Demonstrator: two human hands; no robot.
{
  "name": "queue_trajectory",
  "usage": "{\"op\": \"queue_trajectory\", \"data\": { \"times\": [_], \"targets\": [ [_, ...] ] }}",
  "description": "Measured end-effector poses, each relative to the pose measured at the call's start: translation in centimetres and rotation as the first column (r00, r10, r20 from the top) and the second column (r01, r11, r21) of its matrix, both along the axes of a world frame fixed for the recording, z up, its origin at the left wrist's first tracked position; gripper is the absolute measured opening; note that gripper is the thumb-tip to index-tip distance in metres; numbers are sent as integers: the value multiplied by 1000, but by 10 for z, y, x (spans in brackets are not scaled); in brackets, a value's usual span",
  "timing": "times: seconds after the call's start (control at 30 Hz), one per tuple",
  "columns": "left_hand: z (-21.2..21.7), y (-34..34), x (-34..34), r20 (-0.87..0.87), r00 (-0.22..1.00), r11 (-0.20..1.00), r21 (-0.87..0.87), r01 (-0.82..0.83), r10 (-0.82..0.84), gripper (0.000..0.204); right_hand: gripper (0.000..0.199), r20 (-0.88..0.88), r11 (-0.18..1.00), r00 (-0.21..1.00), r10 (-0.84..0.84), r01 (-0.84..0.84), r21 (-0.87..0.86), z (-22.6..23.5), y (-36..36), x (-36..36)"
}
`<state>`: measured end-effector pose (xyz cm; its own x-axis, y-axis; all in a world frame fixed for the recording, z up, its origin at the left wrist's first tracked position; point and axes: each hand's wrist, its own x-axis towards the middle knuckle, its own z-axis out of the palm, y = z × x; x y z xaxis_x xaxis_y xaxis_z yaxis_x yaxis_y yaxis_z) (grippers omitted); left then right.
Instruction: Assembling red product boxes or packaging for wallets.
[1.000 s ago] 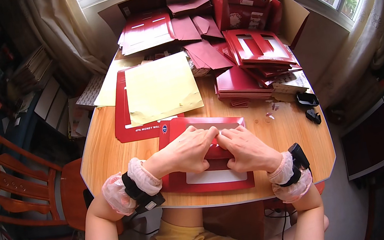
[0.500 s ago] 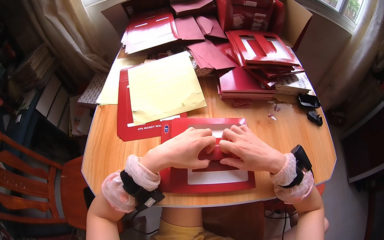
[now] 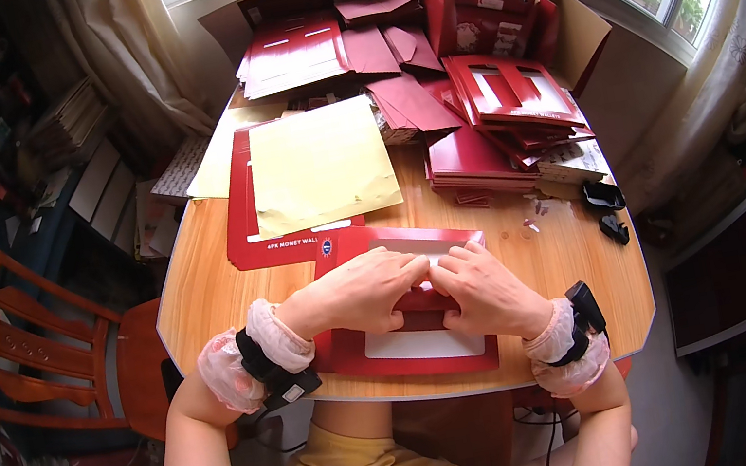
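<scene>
Head view. My left hand point(image 3: 358, 293) and my right hand point(image 3: 481, 289) both lie palm-down on a red cardboard box blank point(image 3: 412, 350) at the near edge of the worktop point(image 3: 205, 291), directly in front of me. The fingers of both hands are curled down and press on the middle of the blank, fingertips meeting over its centre. Neither hand has closed around anything; they flatten or crease the card rather than lift it. The blank has a white window panel, visible below my hands, and a raised flap along its far edge point(image 3: 414, 244), which stands partly folded up.

Progress, as I judge it: this blank is in mid-fold. One flap is up; the rest lies flat on the worktop, so the box is not yet formed.

Done work appears to be the stack of folded red window boxes point(image 3: 509, 102) on the far right, leaning on one another. Further red sheets and flaps point(image 3: 294, 54) lie at the far edge under the window.

Remaining stock: a flat red blank point(image 3: 243, 225) just beyond my hands, with yellow sheets point(image 3: 317, 163) resting on top of it. I cannot count how many lie under it.

Two small black objects point(image 3: 606, 209) sit at the right edge, apart from the work. An orange wooden chair point(image 3: 18, 352) stands on my left.
</scene>
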<state>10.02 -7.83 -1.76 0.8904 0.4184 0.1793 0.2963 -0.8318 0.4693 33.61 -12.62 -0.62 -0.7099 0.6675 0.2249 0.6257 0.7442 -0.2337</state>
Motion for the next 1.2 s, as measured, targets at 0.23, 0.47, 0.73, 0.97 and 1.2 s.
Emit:
{"op": "queue_trajectory", "data": {
  "times": [0.23,0.47,0.73,0.97,1.2],
  "targets": [
    [9,-4,1,-95,995,1000,-18,-16,14,39,30,7,1000,1000,9,-8,-18,1,0,4],
    [3,2,-6,18,999,998,38,45,-45,26,25,-28,984,999,24,-29,-179,2,1,13],
    [-2,12,-5,-21,995,987,-129,99,-103,30,18,-65,966,998,16,-32,-258,6,0,14],
    [-6,12,-4,7,995,989,-109,99,-99,32,19,-226,964,972,71,-126,-236,-23,7,-5],
    [-4,16,-5,-2,996,953,-293,83,-88,27,18,-19,926,998,-64,53,-374,2,6,24]
  ]
}}
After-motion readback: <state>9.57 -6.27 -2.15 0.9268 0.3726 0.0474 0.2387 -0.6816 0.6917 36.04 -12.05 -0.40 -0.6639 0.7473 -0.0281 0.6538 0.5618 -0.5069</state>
